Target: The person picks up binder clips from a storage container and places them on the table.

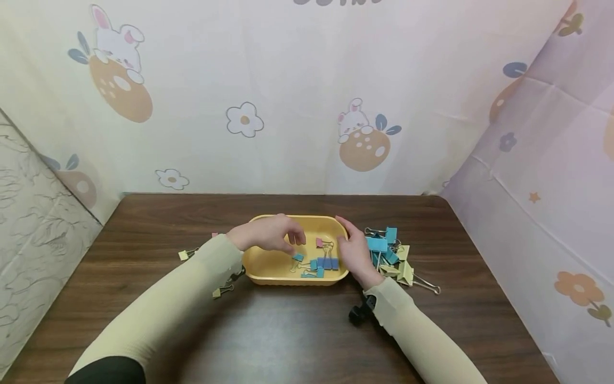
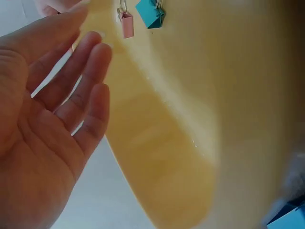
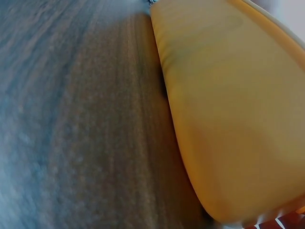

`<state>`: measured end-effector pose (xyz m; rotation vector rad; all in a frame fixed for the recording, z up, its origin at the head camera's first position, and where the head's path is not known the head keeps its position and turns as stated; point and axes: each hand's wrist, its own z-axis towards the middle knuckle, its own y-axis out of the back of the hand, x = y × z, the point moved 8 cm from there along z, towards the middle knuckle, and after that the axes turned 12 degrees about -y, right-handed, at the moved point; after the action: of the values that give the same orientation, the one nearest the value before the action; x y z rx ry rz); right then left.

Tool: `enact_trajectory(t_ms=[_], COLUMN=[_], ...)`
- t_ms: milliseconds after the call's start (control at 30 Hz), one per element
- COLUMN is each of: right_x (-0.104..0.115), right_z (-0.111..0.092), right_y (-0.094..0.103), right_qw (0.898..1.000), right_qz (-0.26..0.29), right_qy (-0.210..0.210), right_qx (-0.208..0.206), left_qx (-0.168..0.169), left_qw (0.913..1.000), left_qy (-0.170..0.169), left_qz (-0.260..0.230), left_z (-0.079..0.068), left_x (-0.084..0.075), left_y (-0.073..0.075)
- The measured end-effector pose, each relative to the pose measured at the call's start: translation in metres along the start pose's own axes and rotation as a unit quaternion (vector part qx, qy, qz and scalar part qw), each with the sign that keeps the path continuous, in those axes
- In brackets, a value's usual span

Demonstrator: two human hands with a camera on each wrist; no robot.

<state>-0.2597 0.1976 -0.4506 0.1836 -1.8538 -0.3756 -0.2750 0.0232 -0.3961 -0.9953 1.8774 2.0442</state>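
Note:
A yellow plastic basket (image 1: 268,266) stands mid-table. Inside it, towards the right, lie several small binder clips: a pink clip (image 1: 319,243), blue clips (image 1: 328,263) and teal clips (image 1: 314,273). My left hand (image 1: 271,233) hovers over the basket with loosely bent fingers. The left wrist view shows its palm (image 2: 43,138) bare, with nothing in the fingers. Just below the thumb is a teal clip (image 1: 298,257), apart from it as far as I can see. My right hand (image 1: 356,250) holds the basket's right end, thumb at the rim; the right wrist view shows only the basket's outer wall (image 3: 228,105).
Right of the basket lies a pile of larger teal binder clips (image 1: 377,244) and yellow binder clips (image 1: 405,269), handles sticking out. On the left are small yellow clips (image 1: 183,255) and a partly hidden pink clip (image 1: 214,234). A patterned curtain (image 1: 297,149) hangs behind the wooden table (image 1: 288,330).

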Motion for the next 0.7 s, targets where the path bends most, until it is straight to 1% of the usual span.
enact_trajectory(t_ms=[167, 367, 567, 700], right_x=[0.001, -0.003, -0.003, -0.002], right_z=[-0.001, 0.000, -0.001, -0.002], right_y=[0.001, 0.001, 0.002, 0.002], right_qw=[1.000, 1.000, 1.000, 1.000], right_qz=[0.003, -0.002, -0.001, -0.005], right_qy=[0.006, -0.004, 0.002, 0.009], right_qx=[-0.001, 0.000, 0.003, 0.007], left_qx=[0.019, 0.012, 0.010, 0.003], left_qw=[0.9998, 0.9999, 0.9999, 1.0000], left_qy=[0.008, 0.006, -0.005, -0.002], left_qz=[0.002, 0.008, 0.007, 0.000], left_z=[0.001, 0.008, 0.019, 0.023], left_x=[-0.003, -0.008, -0.010, -0.007], left_y=[0.003, 0.011, 0.009, 0.005])
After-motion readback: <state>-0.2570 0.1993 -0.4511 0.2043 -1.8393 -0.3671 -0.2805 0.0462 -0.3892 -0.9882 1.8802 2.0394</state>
